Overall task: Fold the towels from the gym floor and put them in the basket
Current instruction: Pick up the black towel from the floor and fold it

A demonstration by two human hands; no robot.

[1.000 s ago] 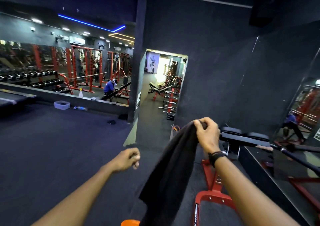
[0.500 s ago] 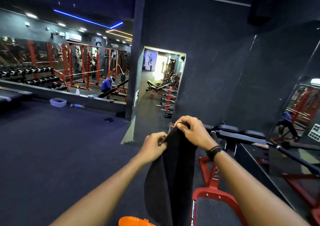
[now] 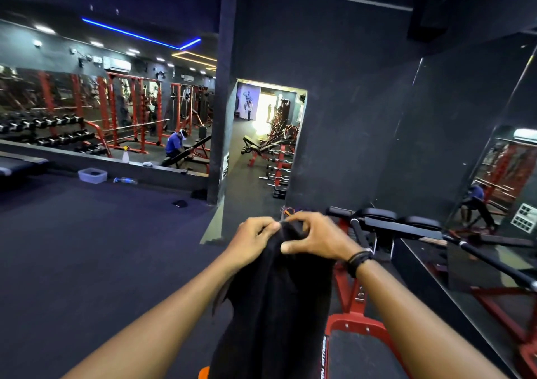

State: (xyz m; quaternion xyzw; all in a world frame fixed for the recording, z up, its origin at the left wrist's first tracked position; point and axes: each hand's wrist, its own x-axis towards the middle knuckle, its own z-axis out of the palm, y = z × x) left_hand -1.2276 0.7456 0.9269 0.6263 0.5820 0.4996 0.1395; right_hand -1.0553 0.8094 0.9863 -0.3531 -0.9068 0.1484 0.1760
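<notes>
A black towel (image 3: 276,300) hangs down in front of me, held up at its top edge. My left hand (image 3: 252,240) pinches the top left part of it. Close beside it, my right hand (image 3: 316,239), with a black band on the wrist, grips the top right part. The two hands almost touch. At the bottom edge an orange rim (image 3: 204,373), perhaps the basket, peeks out beside the towel. Two small dark items (image 3: 180,203) lie on the floor near the pillar; I cannot tell whether they are towels.
A red and black exercise machine (image 3: 357,306) stands right below my right arm. A mirror wall (image 3: 494,204) runs on the right, a black pillar (image 3: 223,117) ahead. A plastic tub (image 3: 92,175) and a bottle (image 3: 125,180) lie on the floor far left. A person in blue (image 3: 174,146) shows in the far mirror.
My left hand came up from the left and took hold of the towel's top edge next to my right hand. The towel now hangs from both hands.
</notes>
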